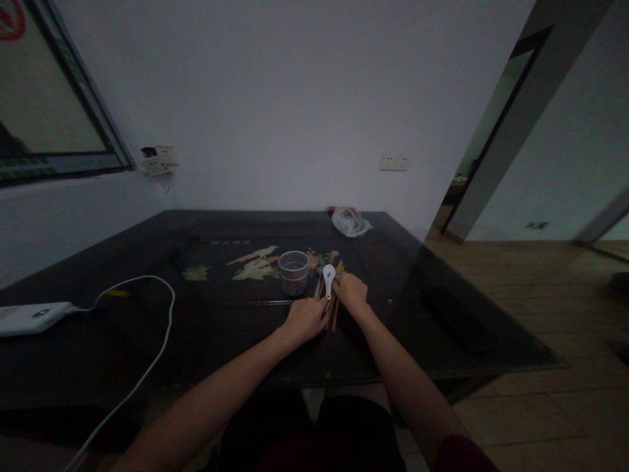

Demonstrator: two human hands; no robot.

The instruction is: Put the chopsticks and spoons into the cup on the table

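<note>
Spoon (pixel 329 274): being held by its handle in the closed grip of the right hand (pixel 352 292), beside the cup (pixel 293 272) on the table (pixel 221 314); judged light, stiff, slippery, breakable.
Chopsticks (pixel 335 309): being covered by the left hand (pixel 306 318); its grip cannot be told.

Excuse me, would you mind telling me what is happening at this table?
A person sits at a dark table with both hands on some cutlery. The right hand holds a white spoon by its handle. The left hand rests on the near ends of wooden chopsticks lying beside the spoon. A small cup stands upright just left of them. Farther back lies a plastic bag; at the far left, a white box with a cable.
</note>
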